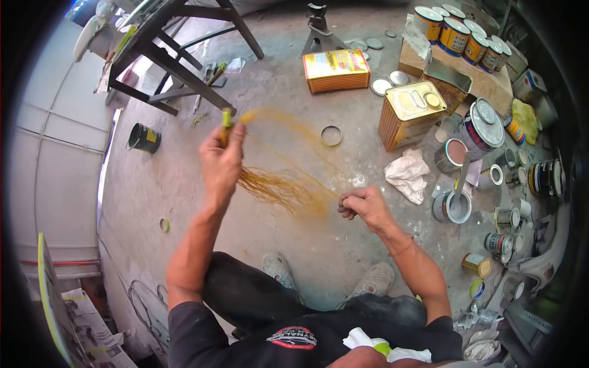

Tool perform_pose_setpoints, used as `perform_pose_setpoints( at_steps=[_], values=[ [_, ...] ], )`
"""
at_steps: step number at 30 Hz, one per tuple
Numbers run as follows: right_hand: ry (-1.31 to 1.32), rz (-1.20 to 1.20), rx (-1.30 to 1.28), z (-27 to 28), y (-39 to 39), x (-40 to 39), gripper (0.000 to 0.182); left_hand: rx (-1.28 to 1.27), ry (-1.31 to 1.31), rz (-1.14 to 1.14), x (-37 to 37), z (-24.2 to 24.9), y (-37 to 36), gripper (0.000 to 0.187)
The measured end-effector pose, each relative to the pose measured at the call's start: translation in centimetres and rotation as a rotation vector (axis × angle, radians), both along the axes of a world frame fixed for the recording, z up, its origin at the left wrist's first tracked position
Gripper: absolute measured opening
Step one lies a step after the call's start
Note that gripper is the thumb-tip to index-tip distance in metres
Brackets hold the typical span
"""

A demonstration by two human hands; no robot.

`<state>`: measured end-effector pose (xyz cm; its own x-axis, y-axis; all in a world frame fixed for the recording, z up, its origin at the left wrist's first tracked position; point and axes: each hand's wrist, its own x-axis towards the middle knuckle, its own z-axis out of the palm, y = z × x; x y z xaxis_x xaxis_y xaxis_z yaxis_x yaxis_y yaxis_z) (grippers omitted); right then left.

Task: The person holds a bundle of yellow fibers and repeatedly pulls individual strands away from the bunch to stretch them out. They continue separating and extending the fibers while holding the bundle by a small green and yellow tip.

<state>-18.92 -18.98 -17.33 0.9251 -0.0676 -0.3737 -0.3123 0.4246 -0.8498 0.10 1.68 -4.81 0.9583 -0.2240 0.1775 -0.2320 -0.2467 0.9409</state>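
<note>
Raised at the upper left of centre, my left hand (223, 161) is closed around the yellow-green bound end of a bundle of yellow-brown strands (279, 189). The loose strands hang and fan out to the right, blurred by motion. Lower and to the right, my right hand (367, 207) has its fingers pinched together on the end of a thin strand, which stretches across from the bundle. The two hands are well apart, above the concrete floor (245, 239).
A dark metal stand (175, 64) is at the upper left, with a black can (145, 138) below it. Thinner tins (336, 70), paint cans (485, 126) and a crumpled cloth (407, 175) lie to the right. A tape ring (331, 135) is on the floor.
</note>
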Motion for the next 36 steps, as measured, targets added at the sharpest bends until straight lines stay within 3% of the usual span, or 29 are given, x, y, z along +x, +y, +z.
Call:
perform_pose_setpoints(
  at_steps=[2, 6, 8, 10, 12, 13, 17, 18, 20, 23, 26, 28, 31, 36],
  values=[
    [0.044, -0.001, -0.031, -2.1, -0.6, -0.9, 0.025, -0.15, -0.001, 0.162, 2.6, 1.6, 2.2, 0.025],
    [0.214, -0.052, -0.484, -7.5, -2.0, -2.7, 0.024, -0.223, -0.184, 0.436, 9.7, 1.0, 8.7, 0.025],
    [0.245, -0.11, -0.786, -14.6, -5.0, -4.7, 0.025, -0.224, -0.214, 0.556, 10.8, -0.3, 10.7, 0.027],
    [0.442, -0.211, -0.812, -17.5, -8.4, -6.2, 0.025, -0.164, -0.011, 0.578, 11.0, -1.7, 11.9, 0.031],
    [0.349, -0.286, -0.685, -13.5, -8.2, -4.9, 0.025, 0.073, 0.293, 0.174, 8.3, -2.1, 10.0, 0.035],
    [0.265, -0.353, -0.56, -10.5, -7.7, -4.1, 0.026, 0.18, 0.327, 0.044, 6.5, -2.3, 7.7, 0.035],
    [-0.184, -0.26, -0.489, -0.9, -3.2, 0.0, 0.024, 0.346, 0.435, -0.381, 0.4, -1.3, -0.1, 0.035],
    [-0.241, -0.202, -0.571, 1.6, -2.1, 0.4, 0.024, 0.38, 0.448, -0.457, -0.6, -1.3, -1.1, 0.034],
    [-0.294, -0.147, -0.66, 4.7, -0.7, 0.9, 0.024, 0.404, 0.461, -0.508, -2.9, -1.0, -2.7, 0.033],
    [-0.39, 0.028, -0.545, 5.9, 1.1, 1.5, 0.025, 0.382, 0.463, -0.557, -4.9, -1.6, -3.8, 0.03],
    [-0.341, 0.075, -0.413, 5.1, 2.1, 1.5, 0.024, 0.352, 0.472, -0.563, -5.9, -2.3, -4.0, 0.027],
    [-0.255, 0.028, -0.136, 4.6, 2.0, 1.4, 0.022, 0.356, 0.548, -0.573, -6.1, -1.8, -4.3, 0.026],
    [-0.206, 0.028, -0.156, 4.7, 1.2, 0.9, 0.021, 0.191, 0.68, -0.722, -5.5, -2.1, -4.0, 0.025],
    [-0.179, 0.033, -0.282, 3.9, 0.8, 0.4, 0.022, 0.178, 0.724, -0.816, -5.7, -3.1, -3.7, 0.026]
  ],
)
